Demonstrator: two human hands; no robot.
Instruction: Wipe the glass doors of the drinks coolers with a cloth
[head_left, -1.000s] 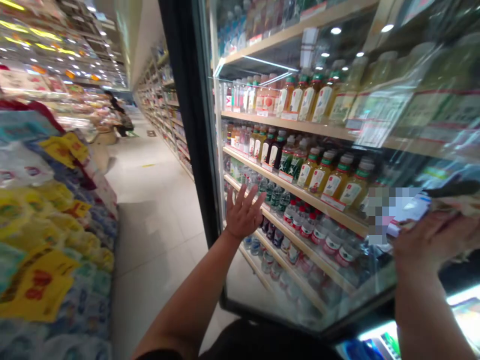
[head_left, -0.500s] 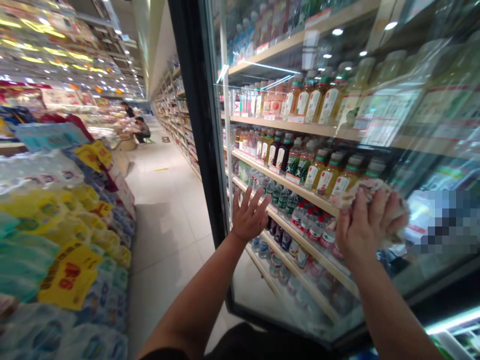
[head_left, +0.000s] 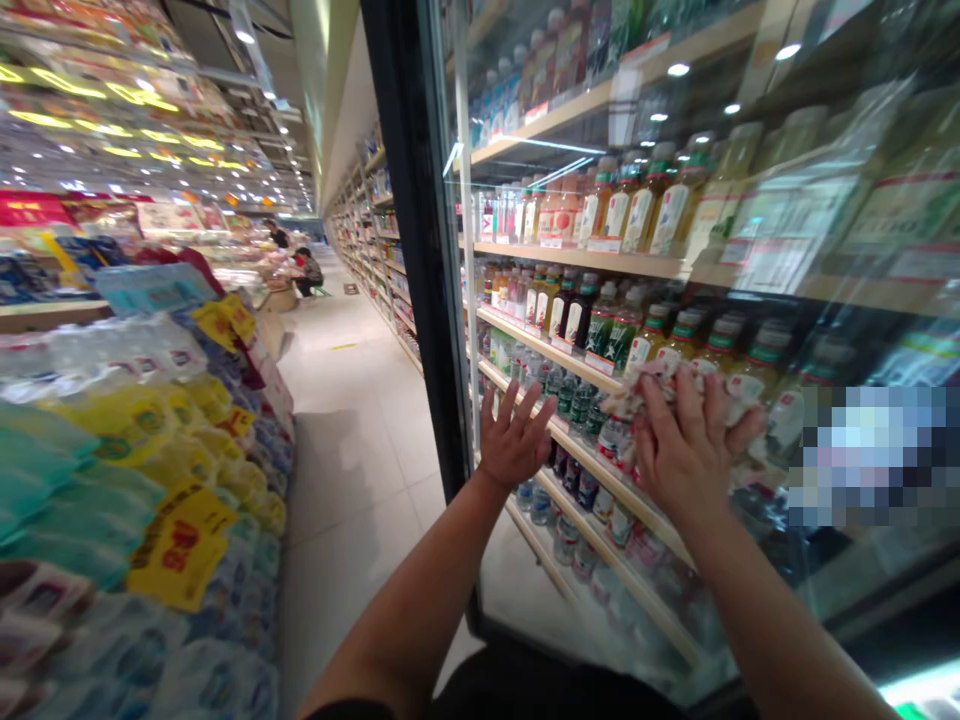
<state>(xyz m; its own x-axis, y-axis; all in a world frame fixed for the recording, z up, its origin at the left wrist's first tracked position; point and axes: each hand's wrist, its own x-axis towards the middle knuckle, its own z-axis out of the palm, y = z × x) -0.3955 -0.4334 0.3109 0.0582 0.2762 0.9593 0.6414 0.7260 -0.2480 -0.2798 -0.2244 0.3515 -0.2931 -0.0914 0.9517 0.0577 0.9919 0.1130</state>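
Note:
My left hand (head_left: 514,438) rests with fingers spread against the glass door (head_left: 570,620) of a drinks cooler, near the door's black frame (head_left: 411,210). Under my right hand (head_left: 684,452) a crumpled, light patterned cloth (head_left: 628,396) is pressed to the same glass. That hand's fingers lie over the cloth, which shows past the fingertips and partly behind the palm. Through the pane, juice bottles (head_left: 667,215) with white labels stand on wooden shelves, with darker bottles and water bottles lower down.
On the left, shrink-wrapped bottle packs (head_left: 127,440) are stacked beside a yellow price sign (head_left: 180,545). A tiled aisle (head_left: 352,440) runs between them and the door. Far down it, a person (head_left: 307,272) sits low. Lit cooler shelving (head_left: 926,690) shows at bottom right.
My right hand has slid left across the glass with the cloth. The left hand stays on the pane, while the whole view has shifted slightly to the left.

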